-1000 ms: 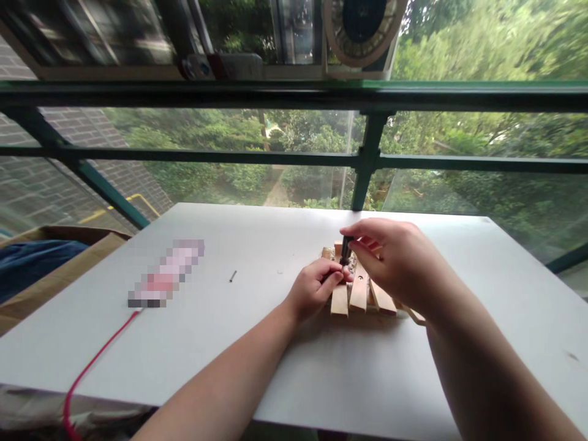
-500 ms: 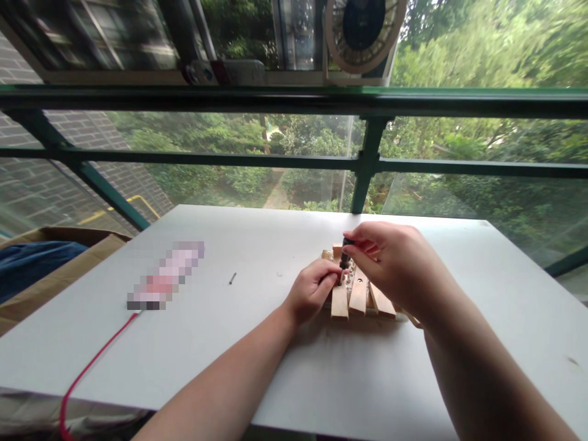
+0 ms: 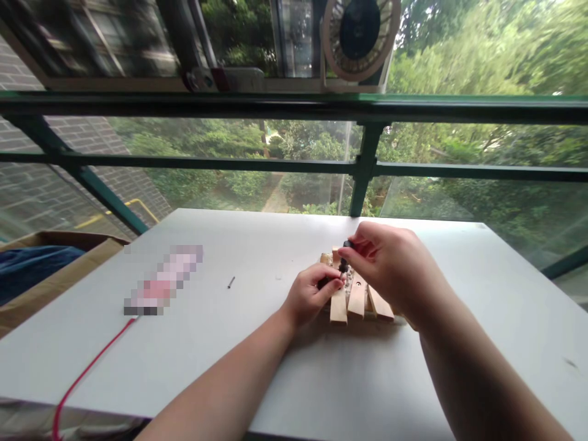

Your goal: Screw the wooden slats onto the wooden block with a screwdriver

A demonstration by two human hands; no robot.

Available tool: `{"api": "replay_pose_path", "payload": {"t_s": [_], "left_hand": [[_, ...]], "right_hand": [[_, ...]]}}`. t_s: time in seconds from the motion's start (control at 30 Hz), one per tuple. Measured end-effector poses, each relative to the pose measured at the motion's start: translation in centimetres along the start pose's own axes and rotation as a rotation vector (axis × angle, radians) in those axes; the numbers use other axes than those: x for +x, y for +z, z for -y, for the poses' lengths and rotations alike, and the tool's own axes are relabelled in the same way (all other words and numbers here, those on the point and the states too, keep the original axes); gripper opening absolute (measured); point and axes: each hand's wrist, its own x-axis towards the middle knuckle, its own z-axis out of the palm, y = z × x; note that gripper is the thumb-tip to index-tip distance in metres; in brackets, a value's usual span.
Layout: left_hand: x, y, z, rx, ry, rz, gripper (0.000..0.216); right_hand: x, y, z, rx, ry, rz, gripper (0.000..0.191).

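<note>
A small stack of light wooden slats (image 3: 357, 301) lies on the white table (image 3: 294, 367), right of its middle. My left hand (image 3: 311, 294) rests against the slats' left side, fingers curled and pinched at the base of a small black tool (image 3: 343, 261). My right hand (image 3: 390, 269) is closed over the top of that tool, which stands nearly upright on the slats. The hands hide the tool's tip and what it touches.
A small dark screw (image 3: 231, 282) lies loose to the left. A blurred pink object (image 3: 160, 282) with a red cord (image 3: 87, 367) lies at the table's left. A cardboard box with blue cloth (image 3: 32, 269) stands past the left edge. A green railing (image 3: 362, 165) with glass runs behind.
My right hand has shifted slightly on the tool's top and the left fingers have tightened at its base. The view has tilted a little; the slats stay put.
</note>
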Motion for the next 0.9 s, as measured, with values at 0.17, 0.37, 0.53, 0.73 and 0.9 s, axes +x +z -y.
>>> {"api": "replay_pose_path", "payload": {"t_s": [0.17,0.37,0.53,0.73,0.9], "left_hand": [[0.1,-0.1,-0.6,-0.016,0.027,0.008,0.015],[0.2,0.0,-0.7,0.012,0.018,-0.008,0.016],[0.1,0.0,-0.8,0.01,0.015,-0.006,0.017],[-0.2,-0.1,-1.0,-0.014,-0.017,0.034,0.021],[-0.3,-0.8,-1.2,-0.022,0.062,0.106,0.027]], "right_hand": [[-0.2,-0.3,-0.2,0.144,-0.089,0.052,0.02],[-0.3,-0.2,-0.2,0.141,-0.105,0.101,0.026],[-0.2,-0.1,0.0,0.125,-0.111,0.073,0.024],[-0.2,-0.2,-0.1,0.153,-0.114,0.041,0.023],[-0.2,-0.2,0.1,0.145,-0.109,0.035,0.022]]}}
